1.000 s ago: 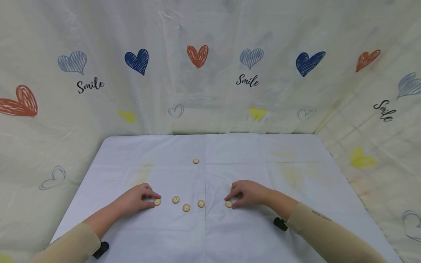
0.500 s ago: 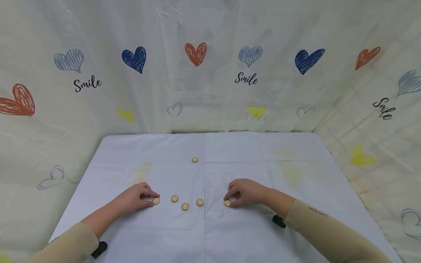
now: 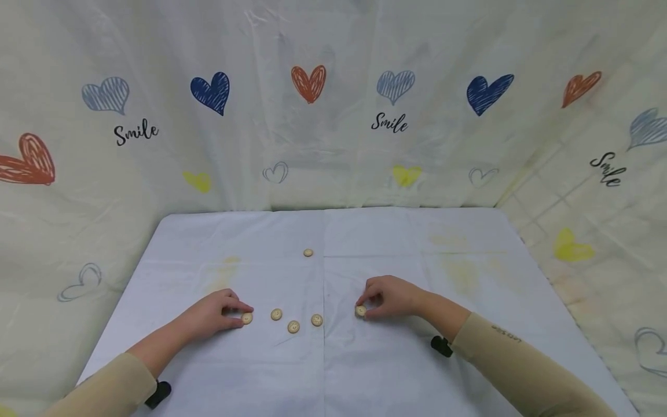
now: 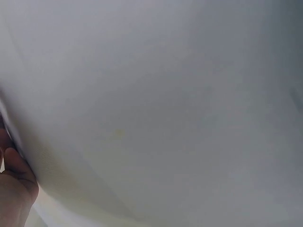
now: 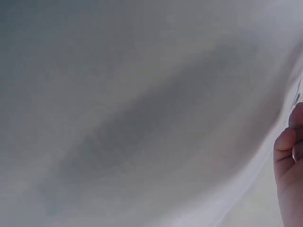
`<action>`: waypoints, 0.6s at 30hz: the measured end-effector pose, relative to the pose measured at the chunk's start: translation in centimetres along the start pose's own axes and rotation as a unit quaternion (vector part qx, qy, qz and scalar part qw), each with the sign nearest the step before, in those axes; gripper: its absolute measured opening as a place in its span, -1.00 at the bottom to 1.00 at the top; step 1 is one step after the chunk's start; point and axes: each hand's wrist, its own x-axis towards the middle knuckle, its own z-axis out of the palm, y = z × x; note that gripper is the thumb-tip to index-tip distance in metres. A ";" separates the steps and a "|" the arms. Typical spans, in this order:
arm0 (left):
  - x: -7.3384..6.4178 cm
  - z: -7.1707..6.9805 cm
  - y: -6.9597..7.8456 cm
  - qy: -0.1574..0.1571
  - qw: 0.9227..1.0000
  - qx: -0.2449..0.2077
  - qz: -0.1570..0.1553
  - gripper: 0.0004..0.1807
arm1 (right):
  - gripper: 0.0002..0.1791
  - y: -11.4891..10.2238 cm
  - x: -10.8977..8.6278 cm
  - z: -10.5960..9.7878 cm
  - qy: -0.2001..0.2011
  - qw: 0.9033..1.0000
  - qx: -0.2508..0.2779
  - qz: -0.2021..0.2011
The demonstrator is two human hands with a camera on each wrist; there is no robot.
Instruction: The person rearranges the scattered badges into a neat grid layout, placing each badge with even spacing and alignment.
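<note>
In the head view my left hand (image 3: 212, 313) pinches a round beige button (image 3: 247, 318) between thumb and forefinger, low at the cloth on the left. My right hand (image 3: 392, 297) pinches a matching button (image 3: 361, 311) right of the table's middle crease. Between the hands lie three more buttons: a left one (image 3: 276, 314), a lower one (image 3: 293, 327) and a right one (image 3: 316, 319). The left wrist view shows only part of the left hand (image 4: 17, 184) at its edge, and the right wrist view part of the right hand (image 5: 289, 161); no button shows in either.
Farther back on the white tablecloth (image 3: 396, 370) lies a single button (image 3: 308, 252). A curtain (image 3: 339, 139) printed with hearts hangs along the table's back and sides. Dark wrist cameras (image 3: 158, 395) stick out under both forearms.
My right hand has moved slightly away from me with its button over the last half second. The left hand keeps its place and its pinch. The head view has shifted a little.
</note>
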 end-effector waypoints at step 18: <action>-0.2 -0.3 0.1 -0.003 1.000 0.003 0.012 -0.69 | -0.79 1.2 3.8 -2.4 0.054 0.994 -0.002 0.091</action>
